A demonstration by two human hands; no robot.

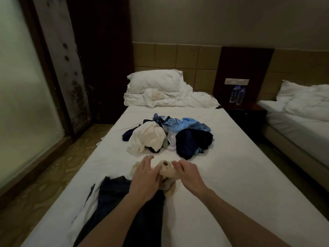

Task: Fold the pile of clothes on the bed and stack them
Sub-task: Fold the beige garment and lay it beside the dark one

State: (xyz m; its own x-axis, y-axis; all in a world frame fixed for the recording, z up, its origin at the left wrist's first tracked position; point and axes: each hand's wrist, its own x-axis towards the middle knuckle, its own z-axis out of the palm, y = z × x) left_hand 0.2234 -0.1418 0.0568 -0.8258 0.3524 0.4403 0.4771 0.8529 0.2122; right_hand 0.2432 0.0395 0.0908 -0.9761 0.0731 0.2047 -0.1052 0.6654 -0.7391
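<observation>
Both hands meet on a small bunched beige cloth garment [168, 172] near the white-sheeted bed's [231, 166] foot: the left hand [146, 177] presses it with spread fingers, the right hand [188, 172] pinches its edge. Bunched like this, it may fold crooked, and pulling could drag the dark navy garment [124, 198] touching it. The unfolded clothes pile [169, 134] waits mid-bed.

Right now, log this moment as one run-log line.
step: folding beige cloth | left hand: on cloth | right hand: pinching cloth | pile: unfolded | dark garment: near edge of bed
</observation>
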